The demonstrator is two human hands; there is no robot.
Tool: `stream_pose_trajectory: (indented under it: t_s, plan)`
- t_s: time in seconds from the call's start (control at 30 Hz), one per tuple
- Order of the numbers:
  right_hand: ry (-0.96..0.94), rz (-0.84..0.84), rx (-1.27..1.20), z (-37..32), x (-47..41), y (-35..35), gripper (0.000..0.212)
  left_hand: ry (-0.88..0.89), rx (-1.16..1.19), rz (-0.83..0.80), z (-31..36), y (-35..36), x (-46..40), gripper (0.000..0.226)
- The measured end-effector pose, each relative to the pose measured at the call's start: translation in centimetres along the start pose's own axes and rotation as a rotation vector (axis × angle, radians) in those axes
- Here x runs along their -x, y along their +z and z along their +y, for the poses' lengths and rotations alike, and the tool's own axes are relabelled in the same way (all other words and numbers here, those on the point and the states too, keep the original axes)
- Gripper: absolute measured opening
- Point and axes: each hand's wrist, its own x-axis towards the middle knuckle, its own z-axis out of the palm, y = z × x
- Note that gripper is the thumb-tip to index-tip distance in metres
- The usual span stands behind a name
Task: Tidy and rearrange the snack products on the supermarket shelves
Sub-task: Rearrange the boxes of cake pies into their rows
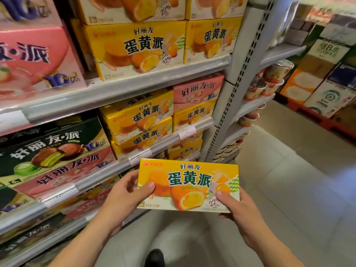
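**Bare Forearms, No Sleeves, One Dark Shoe**

The person's two arms enter from the bottom edge of the head view, and both forearms are bare right down to that edge; no sleeve or cuff shows on either. The left hand (123,197) wears no glove, ring or band that can be made out. The right hand (237,211) is likewise ungloved, its wrist without a watch or strap. The thumbnails are short and unpainted. Low in the view, between the forearms, the rounded toe of a dark shoe (155,257) shows; its details are too blurred to tell.
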Motion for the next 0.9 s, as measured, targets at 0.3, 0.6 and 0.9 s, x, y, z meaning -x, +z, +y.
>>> stream_pose_trajectory:
  t_s: [0.3, 0.6, 0.9]
  plan:
    - [0.025, 0.019, 0.044, -3.7, -9.0, -2.7, 0.039, -0.100, 0.084, -0.142, 2.1, 2.5, -10.1, 0.092]
    - [-0.076, -0.204, 0.298, -9.5, -20.1, -7.2, 0.081, -0.065, 0.056, 0.005, 2.2, 6.7, -16.2, 0.051]
    - [-1.117, -0.244, 1.328, -23.3, -34.6, -6.4, 0.073, -0.023, 0.189, 0.373, -0.5, 12.7, -16.7, 0.066]
